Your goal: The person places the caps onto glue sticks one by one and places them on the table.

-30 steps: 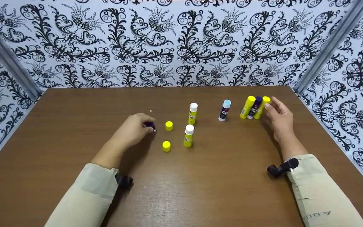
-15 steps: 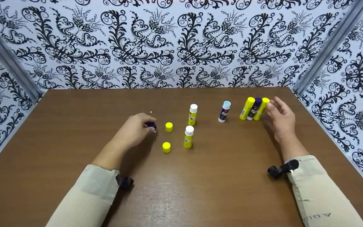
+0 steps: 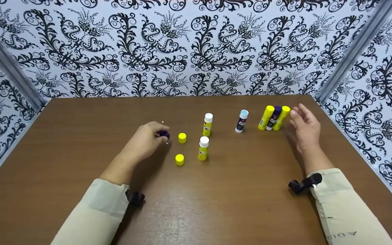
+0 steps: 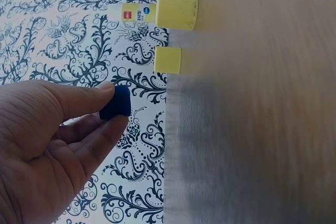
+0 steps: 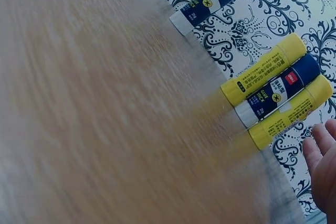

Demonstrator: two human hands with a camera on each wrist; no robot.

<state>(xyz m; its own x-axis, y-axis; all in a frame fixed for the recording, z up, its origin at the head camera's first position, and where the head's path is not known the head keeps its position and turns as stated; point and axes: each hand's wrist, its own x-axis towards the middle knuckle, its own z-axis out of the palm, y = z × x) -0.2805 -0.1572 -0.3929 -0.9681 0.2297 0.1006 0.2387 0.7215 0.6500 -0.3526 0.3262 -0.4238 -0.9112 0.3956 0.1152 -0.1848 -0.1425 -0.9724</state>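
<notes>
My left hand pinches a dark blue glue-stick cap between thumb and fingertips, close over the table's left middle. Just right of it stand two loose yellow caps, one farther back and one nearer. My right hand is beside a tight row of capped glue sticks, its fingers loosely bent with nothing in them. That row has a yellow glue stick, a dark blue one in the middle, and another yellow one nearest the hand; all are upright.
Left of the row stands an uncapped dark blue glue stick with a pale blue top. Two uncapped yellow glue sticks with white tops, a back one and a front one, stand mid-table. Patterned walls enclose the brown table.
The right hand has drawn slightly away to the right from the outer yellow glue stick, which its fingers were touching. The left hand keeps its pinch on the cap, almost still.
</notes>
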